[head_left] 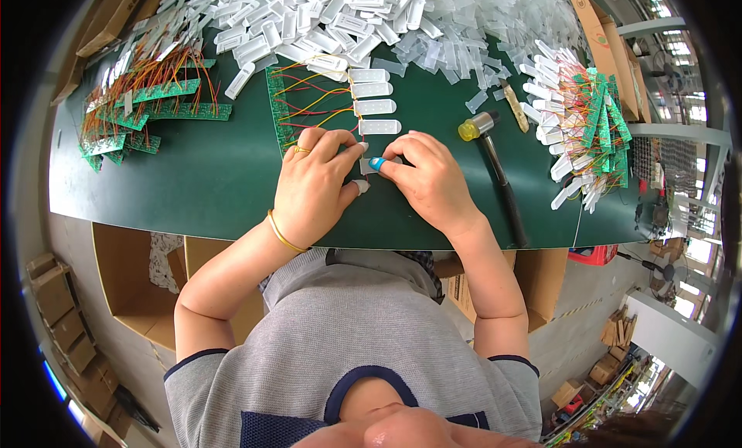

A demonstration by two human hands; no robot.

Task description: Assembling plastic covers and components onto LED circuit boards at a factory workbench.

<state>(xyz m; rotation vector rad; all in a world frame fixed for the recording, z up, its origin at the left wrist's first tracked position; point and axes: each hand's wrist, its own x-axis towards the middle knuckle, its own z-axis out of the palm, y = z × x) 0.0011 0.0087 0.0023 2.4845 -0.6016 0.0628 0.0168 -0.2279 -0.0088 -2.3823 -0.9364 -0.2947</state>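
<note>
My left hand (309, 181), with white covers on two fingertips, curls its fingers by the left end of a small pale plastic piece (366, 166). Its thumb and forefinger are apart, above and below that end; what they grip is hidden. From the other side my right hand (430, 179) pinches the same piece, its blue-wrapped thumb lying on top. Just beyond, several white plastic cases (375, 106) are lined up in a column. Red and yellow wires (317, 92) join them to a long green circuit board (276, 100), whose near end is behind my left hand.
A hammer (498, 166) with a yellow face lies right of my hands, beside a tape-wrapped tool (513, 106). Wired green boards (174, 92) are heaped left; boards with white cases (599, 123) lie right. Loose white cases (309, 19) and clear covers (502, 15) cover the back.
</note>
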